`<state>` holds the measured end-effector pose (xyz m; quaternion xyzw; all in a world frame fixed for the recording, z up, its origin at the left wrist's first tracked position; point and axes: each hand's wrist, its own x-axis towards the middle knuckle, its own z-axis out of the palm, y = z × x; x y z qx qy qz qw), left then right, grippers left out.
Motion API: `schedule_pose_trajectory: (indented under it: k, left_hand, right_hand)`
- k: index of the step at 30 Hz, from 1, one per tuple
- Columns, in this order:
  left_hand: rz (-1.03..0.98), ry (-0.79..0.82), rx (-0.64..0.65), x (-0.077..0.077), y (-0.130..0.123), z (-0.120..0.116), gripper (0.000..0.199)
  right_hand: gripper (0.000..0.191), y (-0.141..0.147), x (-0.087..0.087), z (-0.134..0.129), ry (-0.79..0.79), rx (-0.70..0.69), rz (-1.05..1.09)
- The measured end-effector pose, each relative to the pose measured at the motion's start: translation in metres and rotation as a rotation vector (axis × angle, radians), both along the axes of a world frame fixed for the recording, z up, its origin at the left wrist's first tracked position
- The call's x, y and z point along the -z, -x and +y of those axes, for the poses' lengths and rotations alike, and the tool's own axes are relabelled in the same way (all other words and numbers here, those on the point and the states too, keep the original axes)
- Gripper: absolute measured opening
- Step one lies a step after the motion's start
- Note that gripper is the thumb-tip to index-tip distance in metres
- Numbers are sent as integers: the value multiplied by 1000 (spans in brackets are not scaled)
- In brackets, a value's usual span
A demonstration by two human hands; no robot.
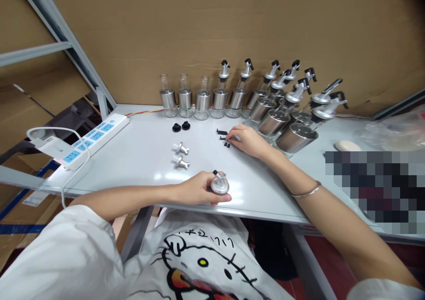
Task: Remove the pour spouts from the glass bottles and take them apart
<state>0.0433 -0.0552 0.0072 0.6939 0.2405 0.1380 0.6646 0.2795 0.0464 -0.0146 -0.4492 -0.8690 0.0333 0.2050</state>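
My left hand (202, 188) is closed around a silver pourer spout (220, 185) with a small black tip, held upright near the table's front edge. Farther back, my right hand (244, 140) pinches the end of a small black lever (222, 138) at the tabletop. Another black lever (222, 132) lies just behind it, and two tiny black plugs (227, 145) sit in front of the fingertips. To the left are two silver pourer spouts (181, 162) lying on their sides and two round black stoppers (181, 126).
Three glass bottles (185, 98) with steel sleeves and no spouts stand at the back. Several bottles with spouts (288, 129) crowd the right side, close to my right forearm. A white power strip (96, 136) with a cable lies at the left. A cardboard wall (199, 30) stands behind.
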Motion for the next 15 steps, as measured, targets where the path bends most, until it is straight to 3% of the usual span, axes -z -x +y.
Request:
schedule_pose_trajectory:
  k: [8,15]
  left_hand:
    - [13,-7,-6,-2,0,-1,24]
    - [10,2,-9,-1,0,-1,25]
  right_hand:
    - [25,-1,7,3,-61,28,-28]
    - [29,-3,13,10,-14,-42,50]
